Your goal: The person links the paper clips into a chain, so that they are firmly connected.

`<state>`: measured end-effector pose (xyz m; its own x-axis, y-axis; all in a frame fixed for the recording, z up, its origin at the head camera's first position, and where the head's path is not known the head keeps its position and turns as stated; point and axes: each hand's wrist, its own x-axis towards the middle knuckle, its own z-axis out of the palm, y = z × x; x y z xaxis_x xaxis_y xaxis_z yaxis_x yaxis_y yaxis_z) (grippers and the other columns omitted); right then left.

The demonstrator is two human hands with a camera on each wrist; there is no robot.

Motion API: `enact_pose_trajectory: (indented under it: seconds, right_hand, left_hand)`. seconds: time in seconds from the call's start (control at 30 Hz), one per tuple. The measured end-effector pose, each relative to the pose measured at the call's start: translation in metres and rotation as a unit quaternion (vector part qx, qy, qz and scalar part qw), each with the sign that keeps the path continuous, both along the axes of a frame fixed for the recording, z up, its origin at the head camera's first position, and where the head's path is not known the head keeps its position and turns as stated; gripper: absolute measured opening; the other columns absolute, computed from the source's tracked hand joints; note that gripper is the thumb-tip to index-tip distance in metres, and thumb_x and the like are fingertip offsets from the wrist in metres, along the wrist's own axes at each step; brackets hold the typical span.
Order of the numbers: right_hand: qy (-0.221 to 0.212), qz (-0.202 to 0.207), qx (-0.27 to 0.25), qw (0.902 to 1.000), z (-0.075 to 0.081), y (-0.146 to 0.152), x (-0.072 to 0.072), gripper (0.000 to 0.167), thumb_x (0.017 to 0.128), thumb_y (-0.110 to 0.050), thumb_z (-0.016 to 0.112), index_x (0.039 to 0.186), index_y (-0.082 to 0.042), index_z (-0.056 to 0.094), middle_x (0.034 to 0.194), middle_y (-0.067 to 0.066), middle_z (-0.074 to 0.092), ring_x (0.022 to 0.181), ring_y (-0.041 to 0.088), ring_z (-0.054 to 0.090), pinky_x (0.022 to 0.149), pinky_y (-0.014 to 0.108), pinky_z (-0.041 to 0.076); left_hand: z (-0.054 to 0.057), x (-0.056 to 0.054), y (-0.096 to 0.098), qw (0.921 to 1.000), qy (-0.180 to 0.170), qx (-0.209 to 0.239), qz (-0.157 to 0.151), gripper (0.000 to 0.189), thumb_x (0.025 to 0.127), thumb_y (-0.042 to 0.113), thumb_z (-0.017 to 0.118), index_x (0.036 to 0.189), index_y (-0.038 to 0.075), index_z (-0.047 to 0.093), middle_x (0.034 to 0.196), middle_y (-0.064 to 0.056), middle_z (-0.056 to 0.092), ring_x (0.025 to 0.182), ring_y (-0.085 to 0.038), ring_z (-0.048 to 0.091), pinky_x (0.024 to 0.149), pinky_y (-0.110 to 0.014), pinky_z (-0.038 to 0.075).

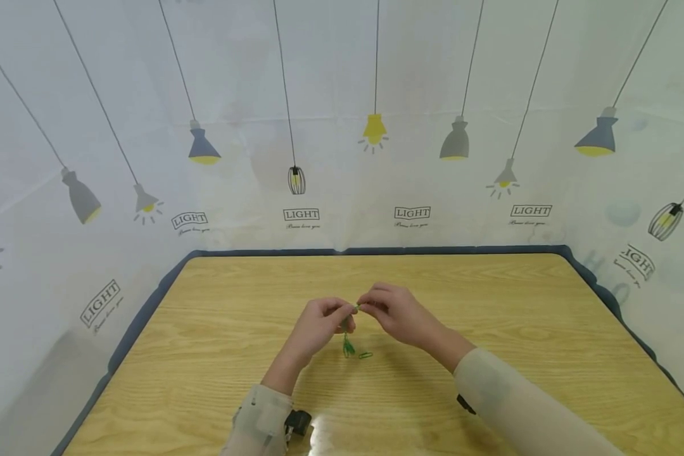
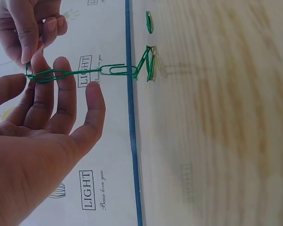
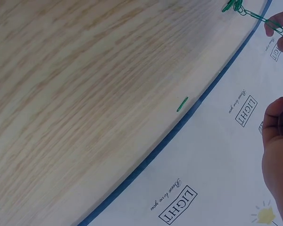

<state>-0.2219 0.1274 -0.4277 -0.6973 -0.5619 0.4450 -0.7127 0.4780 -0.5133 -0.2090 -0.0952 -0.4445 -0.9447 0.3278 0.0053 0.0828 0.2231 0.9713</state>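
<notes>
A chain of green paper clips [image 2: 117, 70] hangs from the fingers of my left hand [image 1: 317, 324], its upper end pinched between thumb and index finger. The lower links [image 1: 348, 347] bunch together on the tabletop. My right hand [image 1: 398, 313] meets the left one fingertip to fingertip. Its thumb and index finger pinch a green paper clip [image 2: 27, 69] at the chain's top end; the fingers partly hide that clip. One loose green paper clip [image 1: 365, 355] lies on the table, just right of the bunched links.
Both hands are above the middle of a wood-grain table [image 1: 216, 354]. A dark blue border [image 1: 410, 251] runs along the table's far edge. Behind it hangs a white backdrop [image 1: 342, 69] printed with lamps. A small black device [image 1: 298, 422] sits at the left wrist.
</notes>
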Motion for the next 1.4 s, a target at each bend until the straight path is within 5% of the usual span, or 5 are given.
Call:
enact_pose_trajectory:
  seconds: [0.37,0.8,1.13,1.4]
  right_hand:
    - [-0.036,-0.028,-0.005,0.9989,-0.0003,-0.0002,0.0001,0.011,0.104,-0.01,0.07,0.109,-0.01,0.079,0.095,0.001,0.073,0.072,0.002,0.054,0.065,0.023,0.053]
    - [-0.108,-0.052,-0.059,0.991,-0.0048,-0.0001,0.0042,0.008,0.102,-0.014,0.073,0.104,-0.011,0.079,0.089,0.0,0.077,0.072,0.005,0.07,0.068,0.024,0.061]
    - [-0.113,-0.037,-0.097,0.9882,-0.0076,-0.005,0.0067,0.006,0.1,-0.006,0.074,0.1,-0.01,0.078,0.092,0.009,0.08,0.081,0.019,0.08,0.073,0.022,0.063]
    - [-0.111,-0.035,-0.092,0.989,-0.0074,-0.007,0.0064,0.007,0.099,-0.003,0.074,0.098,-0.009,0.077,0.091,0.009,0.079,0.079,0.015,0.078,0.072,0.021,0.062]
  left_hand:
    - [-0.0008,0.0,-0.0013,1.0,0.005,0.003,-0.007,0.027,0.111,0.028,0.06,0.109,0.007,0.076,0.086,-0.003,0.072,0.088,-0.016,0.071,0.1,-0.044,0.061]
    - [-0.0021,-0.0022,0.0029,0.9988,-0.015,0.021,0.041,0.029,0.113,0.024,0.053,0.107,0.004,0.074,0.086,-0.006,0.072,0.085,-0.018,0.07,0.093,-0.046,0.06]
    - [0.0024,-0.0003,0.0037,0.9984,-0.013,0.02,0.051,0.03,0.112,0.025,0.055,0.104,0.005,0.075,0.087,-0.008,0.074,0.085,-0.017,0.07,0.094,-0.045,0.06]
    - [0.0023,-0.0009,0.0019,0.999,-0.015,0.021,0.036,0.031,0.112,0.025,0.055,0.103,0.003,0.075,0.084,-0.006,0.072,0.084,-0.018,0.07,0.099,-0.05,0.059]
